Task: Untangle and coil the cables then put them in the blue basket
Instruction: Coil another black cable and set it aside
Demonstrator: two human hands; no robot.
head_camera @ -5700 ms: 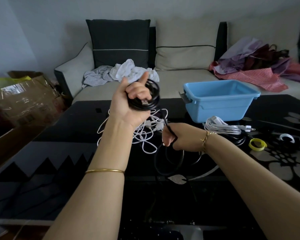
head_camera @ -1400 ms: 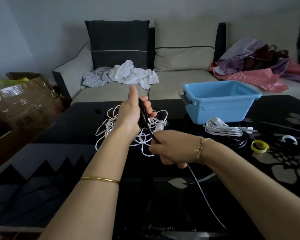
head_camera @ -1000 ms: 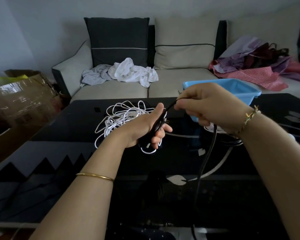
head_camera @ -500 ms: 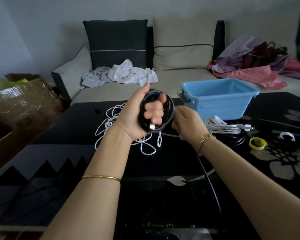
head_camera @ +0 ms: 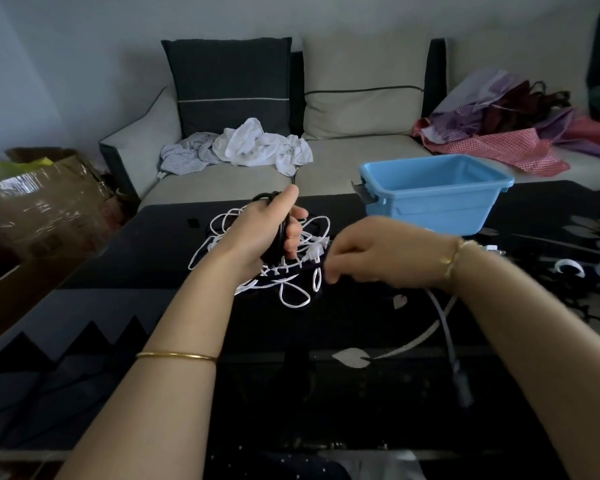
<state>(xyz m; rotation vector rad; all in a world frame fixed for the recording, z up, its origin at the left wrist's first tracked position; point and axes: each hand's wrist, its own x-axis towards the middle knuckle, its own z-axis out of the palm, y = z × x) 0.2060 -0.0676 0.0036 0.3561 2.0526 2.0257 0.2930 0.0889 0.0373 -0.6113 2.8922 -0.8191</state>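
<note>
My left hand (head_camera: 264, 233) grips a coil of black cable (head_camera: 278, 240), seen edge-on above the black table (head_camera: 153, 306). My right hand (head_camera: 371, 254) pinches the loose run of the same cable just right of the coil; the tail hangs down past my wrist to a black plug (head_camera: 463, 388). A tangled white cable (head_camera: 291, 296) lies on the table under both hands. The blue basket (head_camera: 433, 192) stands empty at the back right of the table.
A sofa (head_camera: 343, 157) with cushions, white laundry (head_camera: 260, 147) and red cloths (head_camera: 499, 140) runs behind the table. A cardboard box (head_camera: 39, 206) sits at the left. A white tape ring (head_camera: 568, 266) lies at the right, beyond my right wrist.
My left hand has dropped and turned the black coil from face-on to edge-on. My right hand has moved down and to the right, drawing the cable's loose run out below the coil.
</note>
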